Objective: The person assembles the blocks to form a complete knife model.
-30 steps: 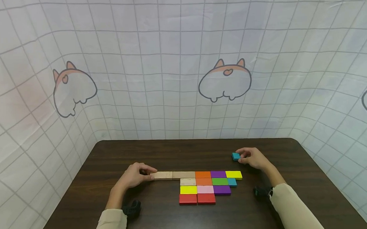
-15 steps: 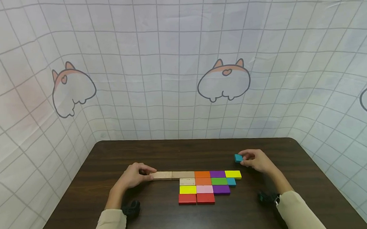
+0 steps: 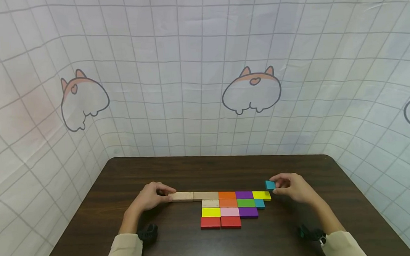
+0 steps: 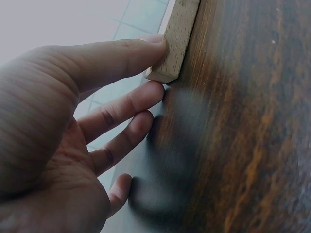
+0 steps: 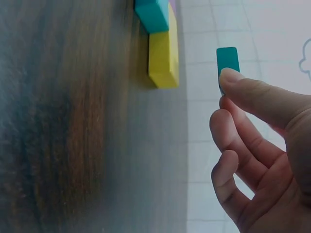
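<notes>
My left hand [image 3: 151,196] pinches the left end of a plain wooden block [image 3: 182,196], its thumb on the near side in the left wrist view. In that view the index finger is mostly hidden. My right hand [image 3: 295,187] holds a small blue block [image 3: 270,185] between thumb and fingers. In the right wrist view that blue block [image 5: 227,58] is apart from the yellow block [image 5: 164,58]. Below it in the head view, the same yellow block [image 3: 261,195] ends the back row, which runs on from the wooden blocks.
Orange [image 3: 227,203], green [image 3: 245,203], pink [image 3: 229,211] and purple [image 3: 248,212] blocks lie flat in rows. Two red blocks [image 3: 210,223] form the front row. The dark table [image 3: 207,170] reaches back to a grid-patterned curtain [image 3: 180,106].
My right hand has brought the blue block a little right and toward me, nearer the yellow block. My left hand has stayed at the end of the wooden block.
</notes>
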A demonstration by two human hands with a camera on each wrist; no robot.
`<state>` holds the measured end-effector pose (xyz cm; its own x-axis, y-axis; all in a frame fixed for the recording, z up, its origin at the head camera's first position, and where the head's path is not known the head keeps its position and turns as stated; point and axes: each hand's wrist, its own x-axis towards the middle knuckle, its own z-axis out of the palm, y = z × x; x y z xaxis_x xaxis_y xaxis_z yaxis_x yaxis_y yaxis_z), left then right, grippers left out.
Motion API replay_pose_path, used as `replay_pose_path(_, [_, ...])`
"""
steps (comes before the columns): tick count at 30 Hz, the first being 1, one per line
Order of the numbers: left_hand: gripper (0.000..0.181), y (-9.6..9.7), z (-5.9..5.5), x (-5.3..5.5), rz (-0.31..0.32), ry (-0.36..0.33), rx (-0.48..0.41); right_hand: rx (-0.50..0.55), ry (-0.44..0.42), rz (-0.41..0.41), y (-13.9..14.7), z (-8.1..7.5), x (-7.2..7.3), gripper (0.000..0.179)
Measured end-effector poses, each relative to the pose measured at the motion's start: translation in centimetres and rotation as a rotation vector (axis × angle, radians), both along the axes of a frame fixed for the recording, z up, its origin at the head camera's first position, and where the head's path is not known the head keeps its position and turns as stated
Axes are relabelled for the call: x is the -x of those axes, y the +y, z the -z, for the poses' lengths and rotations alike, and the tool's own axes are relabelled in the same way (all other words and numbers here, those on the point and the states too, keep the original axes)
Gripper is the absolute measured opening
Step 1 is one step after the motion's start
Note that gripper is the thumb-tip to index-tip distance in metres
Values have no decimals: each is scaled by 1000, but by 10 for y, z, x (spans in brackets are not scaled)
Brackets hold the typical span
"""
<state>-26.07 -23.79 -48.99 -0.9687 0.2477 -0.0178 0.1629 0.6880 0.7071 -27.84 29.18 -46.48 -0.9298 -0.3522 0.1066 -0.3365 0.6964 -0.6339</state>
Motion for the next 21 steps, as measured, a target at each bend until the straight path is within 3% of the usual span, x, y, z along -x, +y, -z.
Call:
replay_pose_path(8, [18, 2, -1, 0, -6, -1, -3, 36, -5, -51, -7, -7, -25, 30])
replay_pose_path(21, [18, 0, 0, 0, 0, -3, -3, 62, -44, -162, -20, 2, -50, 30])
